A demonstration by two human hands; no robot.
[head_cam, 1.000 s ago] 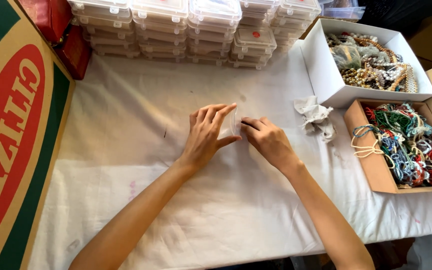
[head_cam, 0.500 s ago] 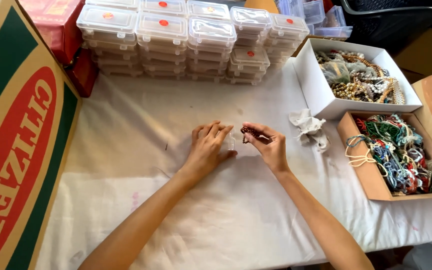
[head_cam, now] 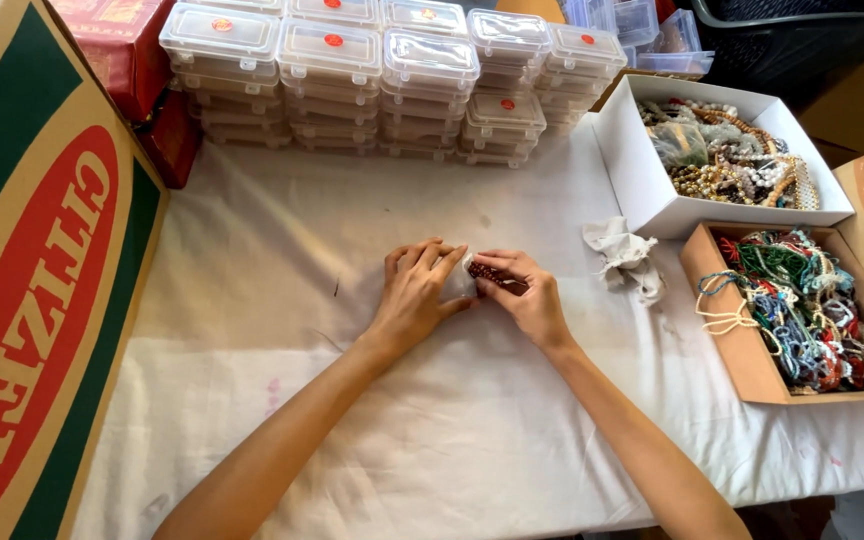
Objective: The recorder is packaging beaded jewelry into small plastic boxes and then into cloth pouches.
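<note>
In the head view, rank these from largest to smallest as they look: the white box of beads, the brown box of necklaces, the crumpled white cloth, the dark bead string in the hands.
1. White box and brown box: too alike to rank.
2. Crumpled cloth.
3. Dark bead string, pinched by the right hand beside the left hand.

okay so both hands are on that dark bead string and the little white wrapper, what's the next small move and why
Probably ease the dark bead string further into the small white wrapper. The right hand pinches the string at the wrapper's edge, most of it apparently outside, while the left hand presses the wrapper flat on the white cloth. Whether the wrapper is open there cannot be told.
</note>
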